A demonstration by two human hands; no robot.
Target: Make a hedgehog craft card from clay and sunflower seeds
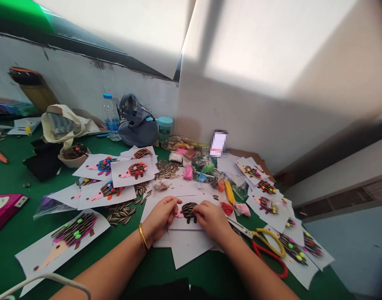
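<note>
Between my hands lies a white sheet with a hedgehog picture (189, 211), with a pink face and a dark brown body set with striped sunflower seeds. My right hand (212, 220) is at the body's right edge, thumb and fingers pinched together. Whatever sits in that pinch is hidden. My left hand (162, 219), with a gold bangle (142, 236) at the wrist, rests by the pink snout. Its fingers are curled in, and I cannot make out anything in them. More white sheets (191, 250) lie under the picture.
Loose sunflower seeds (120, 213) lie to the left. Hedgehog cards (69, 241) spread on both sides. Scissors (256, 235) with yellow and red handles lie by my right forearm. Clay packets (230, 192), a phone (218, 143), a water bottle (111, 118) and a grey-blue bag (137, 129) stand behind.
</note>
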